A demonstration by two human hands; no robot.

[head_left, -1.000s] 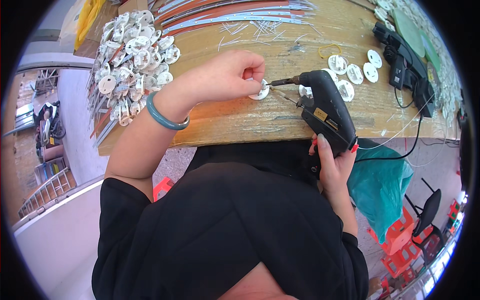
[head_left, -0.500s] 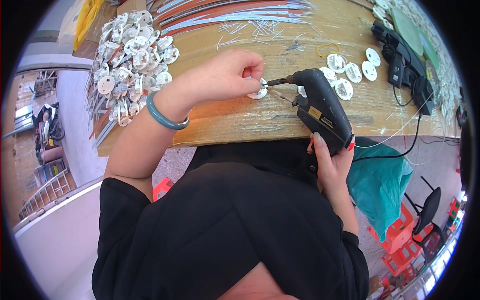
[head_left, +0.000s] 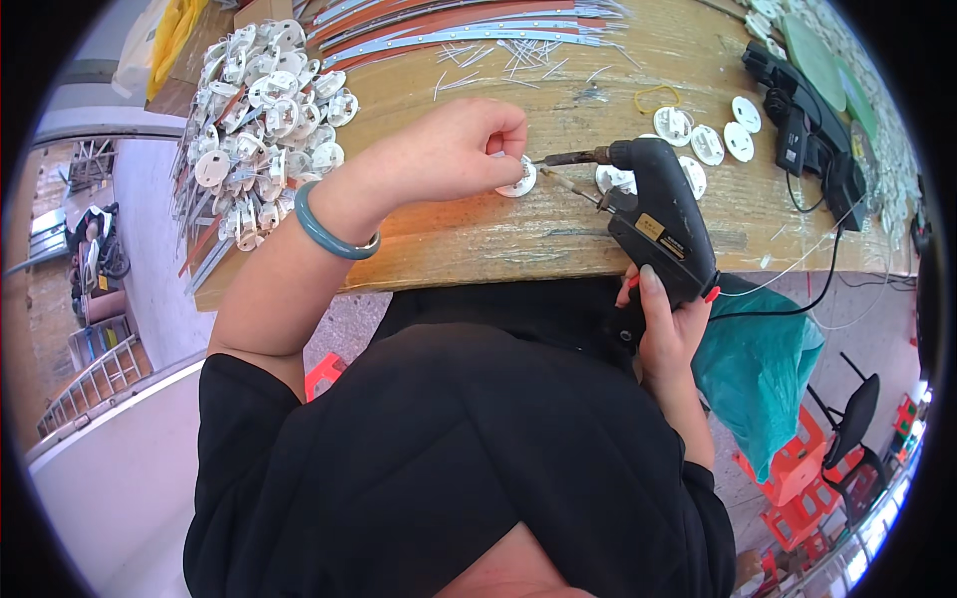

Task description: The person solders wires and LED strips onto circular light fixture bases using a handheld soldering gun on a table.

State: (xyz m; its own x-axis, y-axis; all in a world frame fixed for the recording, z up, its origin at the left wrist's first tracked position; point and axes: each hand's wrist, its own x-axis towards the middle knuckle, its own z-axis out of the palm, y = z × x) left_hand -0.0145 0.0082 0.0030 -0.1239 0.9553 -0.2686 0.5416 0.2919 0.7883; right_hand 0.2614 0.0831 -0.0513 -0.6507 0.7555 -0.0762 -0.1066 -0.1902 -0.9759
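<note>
My left hand (head_left: 461, 149) is closed in a pinch over a small white round disc (head_left: 520, 187) lying near the table's front edge. Whatever its fingertips hold is hidden by the hand. A bluish bangle circles that wrist. My right hand (head_left: 676, 334) grips a black soldering gun (head_left: 668, 214) by its handle, just past the table edge. The gun's dark tip points left, a little to the right of the disc, and a thin guide tube runs below it. More white discs (head_left: 708, 146) lie behind and beside the gun, which partly covers some.
A big heap of white discs (head_left: 269, 110) with strips stands at the table's left. Light strips (head_left: 469, 38) and loose white wires (head_left: 513, 55) lie at the back. Another black tool (head_left: 812, 130) rests at the right. A cord and a teal bag (head_left: 763, 359) hang beside my right hand.
The soldering gun has shifted slightly right with my right hand, so its tip has drawn back from the disc. My left hand stays almost where it was.
</note>
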